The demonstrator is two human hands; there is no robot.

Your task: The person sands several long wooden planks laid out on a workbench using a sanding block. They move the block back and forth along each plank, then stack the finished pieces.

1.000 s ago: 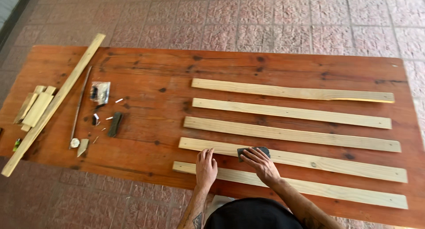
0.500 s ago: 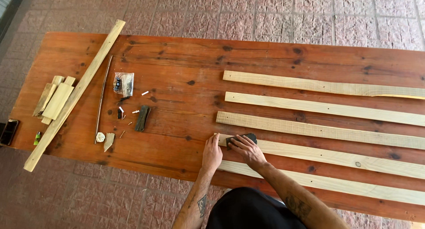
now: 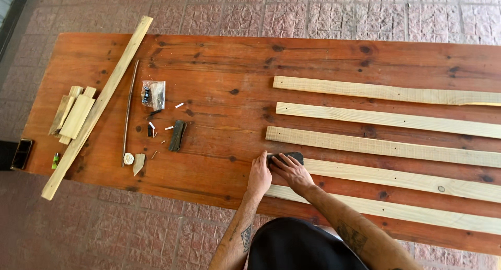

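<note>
Pale pine slats lie in a row on the reddish counter. On the near end of the second slat, the right hand presses a dark sanding block flat, fingers spread over it; the left hand lies flat beside it, steadying the wood. Judging by looks, the block is light and gritty, best gripped from above; the slat seems stiff, thin and apt to slide. Farther off lie three more slats.

Pale raw wood slats; reddish varnished wood table.
</note>
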